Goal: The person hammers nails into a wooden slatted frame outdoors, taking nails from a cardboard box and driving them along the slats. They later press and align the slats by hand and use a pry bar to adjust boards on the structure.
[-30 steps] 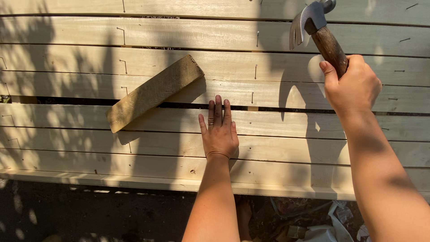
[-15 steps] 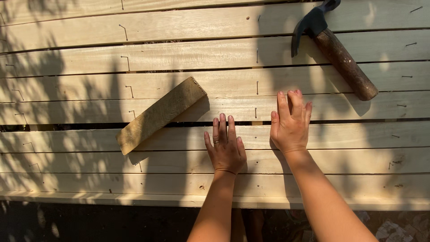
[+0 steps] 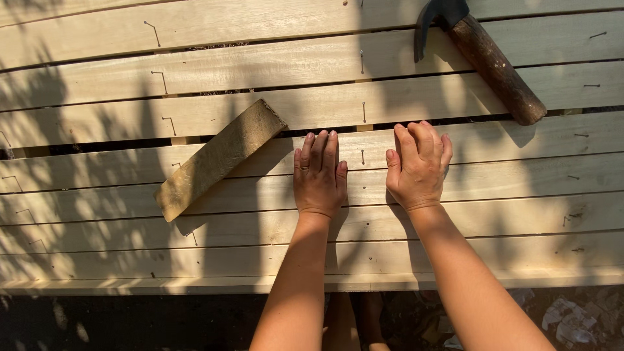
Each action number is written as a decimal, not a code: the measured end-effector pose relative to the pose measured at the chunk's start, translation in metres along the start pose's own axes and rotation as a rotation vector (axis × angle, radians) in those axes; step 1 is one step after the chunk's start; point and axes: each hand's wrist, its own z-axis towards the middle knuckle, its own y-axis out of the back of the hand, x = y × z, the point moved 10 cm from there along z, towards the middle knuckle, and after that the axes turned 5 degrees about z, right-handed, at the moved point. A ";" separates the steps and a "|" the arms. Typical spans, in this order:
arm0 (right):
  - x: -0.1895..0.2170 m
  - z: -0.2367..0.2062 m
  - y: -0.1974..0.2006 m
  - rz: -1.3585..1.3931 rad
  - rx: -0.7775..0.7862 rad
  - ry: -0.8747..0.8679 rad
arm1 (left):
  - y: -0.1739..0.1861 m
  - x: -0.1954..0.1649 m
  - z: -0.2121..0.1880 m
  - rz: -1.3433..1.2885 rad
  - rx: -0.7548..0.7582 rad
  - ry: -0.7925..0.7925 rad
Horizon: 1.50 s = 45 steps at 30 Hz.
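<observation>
My left hand point(image 3: 320, 174) lies flat, palm down, on a pale wooden slat of a slatted panel point(image 3: 507, 214), fingers together, a ring on one finger. My right hand point(image 3: 418, 166) rests flat beside it on the same slat, fingertips at the gap above. Neither hand holds anything. A claw hammer point(image 3: 484, 55) with a dark wooden handle lies on the slats at the upper right, apart from my right hand. A short loose wooden block point(image 3: 218, 159) lies slanted across the slats to the left of my left hand.
Small nails point(image 3: 363, 112) stick in the slats, some bent. Dark gaps run between the boards. Below the panel's near edge is dark ground with pale debris point(image 3: 572, 322) at the lower right. Leaf shadows cover the left side.
A second ago my right hand held the hammer raised. It laid the hammer on the slats at the upper right and came down flat next to my left hand.
</observation>
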 end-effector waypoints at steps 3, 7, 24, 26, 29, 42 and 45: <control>0.001 0.001 0.002 -0.025 -0.002 -0.005 | 0.004 0.002 0.002 -0.035 -0.028 0.011; 0.002 0.002 0.004 0.022 0.002 -0.024 | 0.010 0.005 0.003 -0.103 -0.074 0.035; 0.000 0.003 0.010 -0.037 -0.011 -0.076 | 0.009 0.006 0.005 -0.144 -0.050 0.089; 0.001 0.002 0.009 -0.037 -0.008 -0.061 | 0.009 0.005 0.005 -0.125 -0.056 0.087; 0.004 0.002 0.009 -0.025 0.000 -0.057 | 0.007 0.003 0.005 -0.083 -0.040 0.075; -0.107 0.115 0.048 -0.179 0.083 -0.111 | -0.002 0.003 0.009 -0.018 0.006 0.080; -0.109 0.134 0.051 -0.162 0.124 -0.098 | -0.001 0.003 0.011 -0.033 0.000 0.086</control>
